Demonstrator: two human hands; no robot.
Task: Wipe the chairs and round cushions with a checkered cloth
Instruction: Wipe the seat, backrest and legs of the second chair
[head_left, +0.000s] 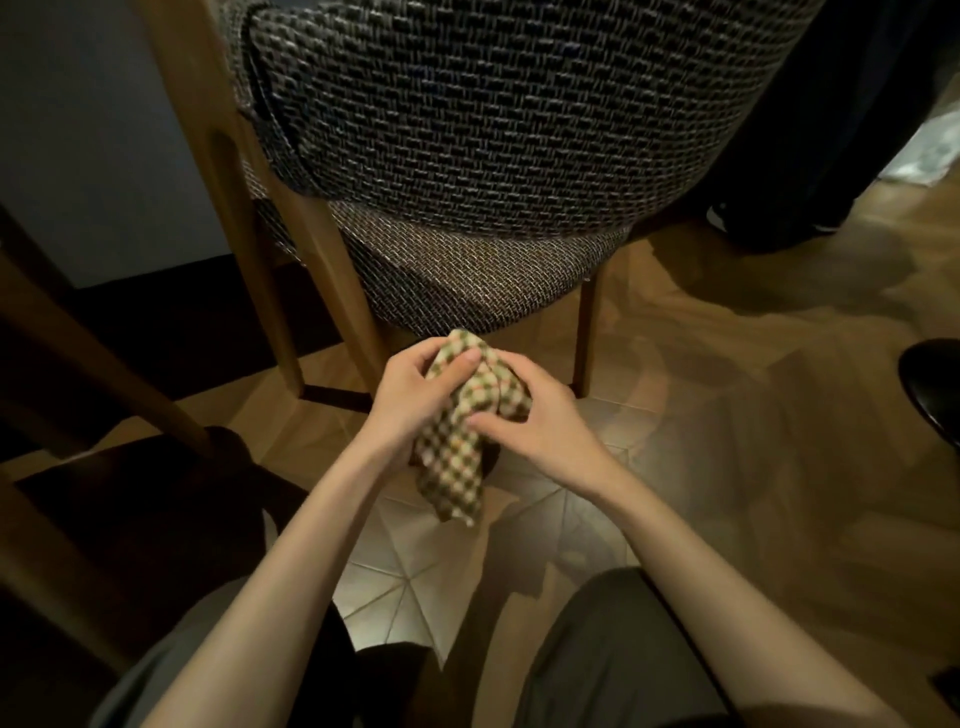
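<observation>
1. Woven tweed-ish fabric, dark with pale flecks, covers the chair (467, 130) that fills the upper middle of the frame. Its legs are light wood.
2. The checkered cloth (454, 467) is dead centre, just under the seat edge in the frame and held up off the tiled floor (405, 571). The check is green and cream with thin orange lines, and it's all scrunched up with one end dangling down.
3. The left hand (405, 395) grips the bunched top, thumb laid over it.
4. The right hand (545, 426) pinches the cloth from the other side, fingers curled onto it.
</observation>
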